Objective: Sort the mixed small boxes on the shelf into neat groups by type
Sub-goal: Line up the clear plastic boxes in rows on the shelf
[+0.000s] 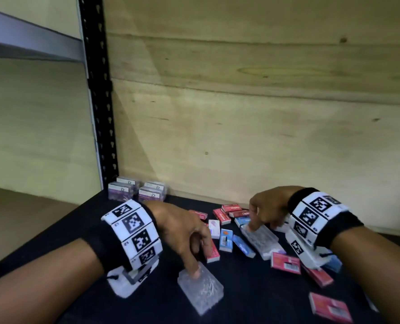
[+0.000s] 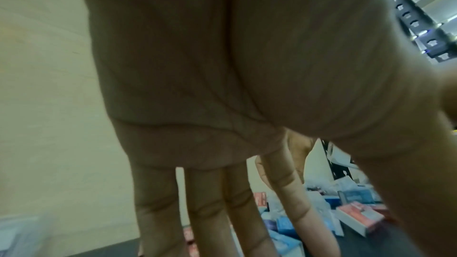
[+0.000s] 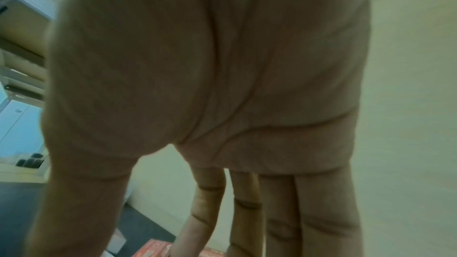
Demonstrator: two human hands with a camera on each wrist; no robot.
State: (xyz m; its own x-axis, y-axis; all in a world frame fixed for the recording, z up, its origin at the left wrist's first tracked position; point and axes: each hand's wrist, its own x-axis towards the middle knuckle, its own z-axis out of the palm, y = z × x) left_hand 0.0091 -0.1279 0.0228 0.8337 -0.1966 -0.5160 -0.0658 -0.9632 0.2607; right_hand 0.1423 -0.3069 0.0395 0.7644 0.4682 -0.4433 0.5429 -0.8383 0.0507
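So the small boxes are mostly a loose scatter of red boxes and blue boxes lying flat on the dark shelf, middle to right. Near the front there's a clear plastic box, and the left hand has its fingers pointing down, tips touching that box's top end. The right hand reaches down with its fingertips on a second clear box in the pile. A tidy group of purple boxes sits in the back left corner against the wooden wall.

Fingertips on clear boxes (both hands)
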